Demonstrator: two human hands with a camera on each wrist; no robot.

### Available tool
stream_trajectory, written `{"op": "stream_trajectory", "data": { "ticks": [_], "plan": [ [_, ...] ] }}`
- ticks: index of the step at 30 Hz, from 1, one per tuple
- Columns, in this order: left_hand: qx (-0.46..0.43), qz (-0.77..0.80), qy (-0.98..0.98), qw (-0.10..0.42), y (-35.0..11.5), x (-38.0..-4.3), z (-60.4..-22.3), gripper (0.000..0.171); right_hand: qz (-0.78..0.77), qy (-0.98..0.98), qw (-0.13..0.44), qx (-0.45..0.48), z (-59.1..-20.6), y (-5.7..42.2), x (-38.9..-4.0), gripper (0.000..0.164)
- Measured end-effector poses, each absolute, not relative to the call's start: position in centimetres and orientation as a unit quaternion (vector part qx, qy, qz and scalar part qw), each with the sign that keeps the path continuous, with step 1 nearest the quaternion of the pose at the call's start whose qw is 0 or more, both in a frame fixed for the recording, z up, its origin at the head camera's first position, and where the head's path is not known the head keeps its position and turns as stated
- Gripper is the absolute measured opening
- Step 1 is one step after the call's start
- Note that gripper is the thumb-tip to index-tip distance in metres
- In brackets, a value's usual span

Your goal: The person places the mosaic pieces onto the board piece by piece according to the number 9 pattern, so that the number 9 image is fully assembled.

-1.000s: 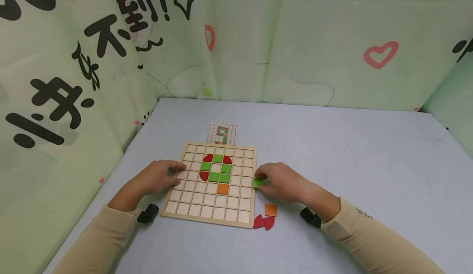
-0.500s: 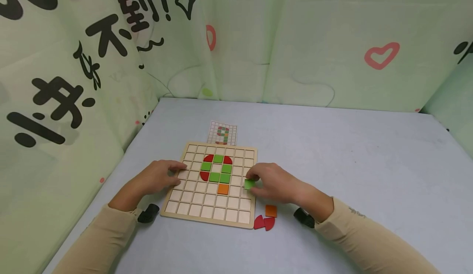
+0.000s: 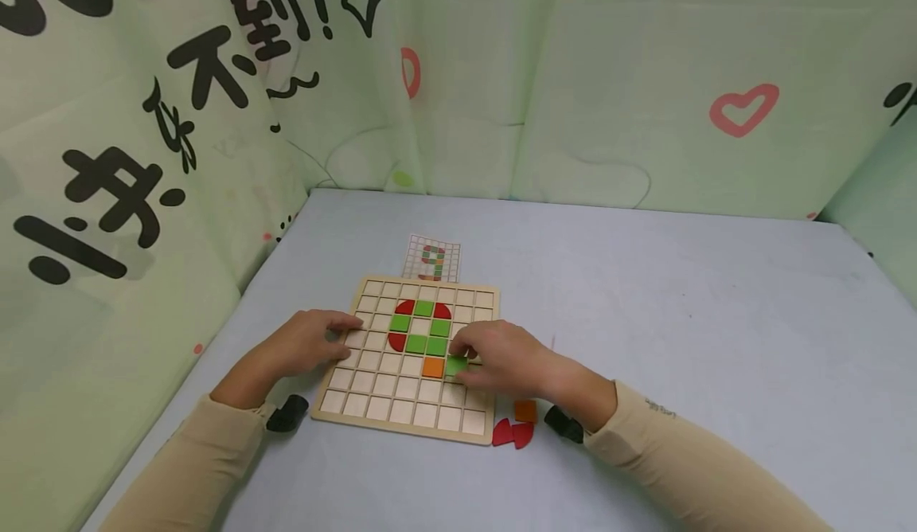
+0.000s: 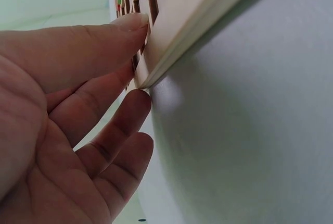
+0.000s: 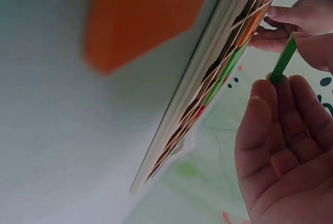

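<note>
R grip (image 3: 505, 351): pinching grn tile (image 3: 455, 366) over brd (image 3: 382, 408) | L grip (image 3: 308, 343): fingers apart, touching brd

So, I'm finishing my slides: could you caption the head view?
Right grip pinches a green square over a wooden grid board, left grip at its edge.

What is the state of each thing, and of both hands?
Board: flat, partly filled
Held green square: above the board
Loose orange square: off the board
Loose red pieces: off the board
Card: pattern up, at the board's far edge
Left hand: touching the board's edge
Right hand: pinching the green square
Curtain: hanging
</note>
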State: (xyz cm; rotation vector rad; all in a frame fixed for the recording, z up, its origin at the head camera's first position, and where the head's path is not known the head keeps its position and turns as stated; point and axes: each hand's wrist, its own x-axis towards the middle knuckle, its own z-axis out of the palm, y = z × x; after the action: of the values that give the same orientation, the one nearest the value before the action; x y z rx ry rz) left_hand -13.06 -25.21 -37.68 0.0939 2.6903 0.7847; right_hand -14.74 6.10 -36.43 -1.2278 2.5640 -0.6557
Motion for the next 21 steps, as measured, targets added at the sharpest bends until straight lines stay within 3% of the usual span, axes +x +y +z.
{"op": "stream_trajectory", "data": {
  "ticks": [21],
  "plan": [
    [0.036,0.269,0.947,0.172,-25.3,-13.2,-37.7,0.049,-0.226,0.867,0.151,-0.417,-36.7,3.8,-14.4,0.022]
  ]
}}
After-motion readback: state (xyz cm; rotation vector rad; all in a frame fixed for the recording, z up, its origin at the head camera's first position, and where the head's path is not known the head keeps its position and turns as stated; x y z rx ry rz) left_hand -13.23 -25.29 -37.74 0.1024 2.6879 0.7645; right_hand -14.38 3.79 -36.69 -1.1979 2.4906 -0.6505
